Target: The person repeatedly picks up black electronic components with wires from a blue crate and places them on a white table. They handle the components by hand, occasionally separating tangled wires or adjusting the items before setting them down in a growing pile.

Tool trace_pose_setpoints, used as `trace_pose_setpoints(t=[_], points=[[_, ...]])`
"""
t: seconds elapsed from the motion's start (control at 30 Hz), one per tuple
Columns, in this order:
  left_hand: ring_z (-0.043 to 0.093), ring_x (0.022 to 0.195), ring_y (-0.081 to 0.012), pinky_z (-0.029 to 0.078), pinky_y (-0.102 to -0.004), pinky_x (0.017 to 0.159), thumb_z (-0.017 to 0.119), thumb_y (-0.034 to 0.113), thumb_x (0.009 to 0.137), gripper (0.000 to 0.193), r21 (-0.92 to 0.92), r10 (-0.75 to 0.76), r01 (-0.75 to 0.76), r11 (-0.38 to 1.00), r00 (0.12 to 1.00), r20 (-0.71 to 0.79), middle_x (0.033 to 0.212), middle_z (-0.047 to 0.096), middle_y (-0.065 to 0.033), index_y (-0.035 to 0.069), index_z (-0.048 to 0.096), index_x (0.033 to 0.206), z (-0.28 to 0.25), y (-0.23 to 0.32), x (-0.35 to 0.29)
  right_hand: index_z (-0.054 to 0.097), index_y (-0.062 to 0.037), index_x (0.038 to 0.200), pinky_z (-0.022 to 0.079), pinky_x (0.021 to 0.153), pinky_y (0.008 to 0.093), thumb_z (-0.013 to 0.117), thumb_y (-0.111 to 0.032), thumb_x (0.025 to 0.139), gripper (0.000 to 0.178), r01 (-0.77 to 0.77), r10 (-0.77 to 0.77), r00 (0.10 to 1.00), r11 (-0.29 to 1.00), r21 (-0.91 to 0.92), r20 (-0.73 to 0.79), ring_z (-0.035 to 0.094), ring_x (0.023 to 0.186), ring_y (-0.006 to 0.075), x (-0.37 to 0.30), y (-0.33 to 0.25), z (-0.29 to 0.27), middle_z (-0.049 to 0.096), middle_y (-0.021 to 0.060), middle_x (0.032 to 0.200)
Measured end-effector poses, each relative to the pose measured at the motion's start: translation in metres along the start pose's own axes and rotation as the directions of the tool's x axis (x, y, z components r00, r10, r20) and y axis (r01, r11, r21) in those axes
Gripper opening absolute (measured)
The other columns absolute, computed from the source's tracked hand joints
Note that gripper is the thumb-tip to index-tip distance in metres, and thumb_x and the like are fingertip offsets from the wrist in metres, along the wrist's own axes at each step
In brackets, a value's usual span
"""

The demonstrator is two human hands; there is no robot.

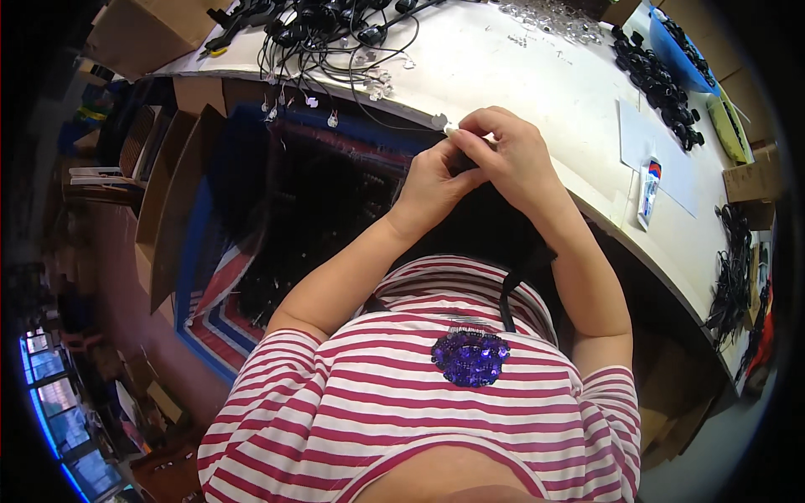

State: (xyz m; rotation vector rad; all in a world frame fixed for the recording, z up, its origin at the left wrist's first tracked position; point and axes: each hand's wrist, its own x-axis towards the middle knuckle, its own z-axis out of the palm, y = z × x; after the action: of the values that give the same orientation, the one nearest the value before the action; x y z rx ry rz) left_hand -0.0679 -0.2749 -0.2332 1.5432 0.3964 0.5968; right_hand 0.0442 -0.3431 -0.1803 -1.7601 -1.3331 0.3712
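My left hand (428,189) and my right hand (516,155) meet at the table's front edge, fingers closed and fingertips together. A thin dark cable (394,127) runs from the pile on the table to my fingertips. At its end, by my right thumb and forefinger, shows a small pale flat piece (439,122). My left fingers are pinched just below it; what lies between them is mostly hidden. The pile of black cables (335,33) with dark round heads lies to the left on the white table (495,67), several small pale ends hanging over its edge.
Small clear pieces (558,18) lie at the back. Black parts (658,84), a blue basin (675,50), a white sheet (671,159) with a tube (648,193) and a black cable bundle (731,268) are to the right. A striped bag (214,293) with dark contents stands below left, beside a cardboard box (172,193).
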Motion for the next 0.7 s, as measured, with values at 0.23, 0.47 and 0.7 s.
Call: trace_pose_setpoints(t=[0.23, 0.47, 0.7], points=[[0.056, 0.068, -0.0088, 0.045, -0.0209, 0.062, 0.067, 0.009, 0.074, 0.025, 0.590, -0.034, 0.001, 0.808, 0.998, 0.045, 0.081, 0.062, -0.0052, -0.001, 0.059, 0.095, -0.043, 0.038, -0.013, 0.061, 0.0001, 0.082, 0.044, 0.059, 0.0277, 0.061, -0.015, 0.078, 0.015, -0.105, 0.119, 0.991, 0.977, 0.184, -0.064, 0.056, 0.061, 0.0184, -0.006, 0.008, 0.007, 0.059, 0.0104, 0.070], [0.049, 0.063, -0.0038, 0.039, -0.0167, 0.056, 0.063, 0.007, 0.079, 0.013, 0.471, 0.211, -0.185, 0.863, 0.978, -0.003, 0.073, 0.058, 0.0004, 0.001, 0.063, 0.090, -0.056, 0.058, 0.013, 0.059, 0.0002, 0.082, 0.042, 0.058, 0.0267, 0.060, -0.012, 0.079, 0.013, 0.026, -0.011, 0.998, 0.963, 0.269, -0.057, 0.053, 0.060, 0.0173, -0.011, 0.005, 0.017, 0.058, 0.0100, 0.070], [0.056, 0.068, -0.0067, 0.045, -0.0178, 0.062, 0.064, 0.007, 0.078, 0.014, 0.050, -0.076, 0.071, 0.996, 0.993, 0.087, 0.077, 0.063, -0.0036, -0.002, 0.064, 0.089, -0.062, 0.055, 0.023, 0.060, 0.0010, 0.083, 0.042, 0.060, 0.0241, 0.060, -0.014, 0.081, 0.015, -0.035, 0.043, 0.999, 0.904, 0.427, -0.011, 0.051, 0.066, 0.0100, -0.013, 0.000, 0.016, 0.059, 0.0048, 0.072]])
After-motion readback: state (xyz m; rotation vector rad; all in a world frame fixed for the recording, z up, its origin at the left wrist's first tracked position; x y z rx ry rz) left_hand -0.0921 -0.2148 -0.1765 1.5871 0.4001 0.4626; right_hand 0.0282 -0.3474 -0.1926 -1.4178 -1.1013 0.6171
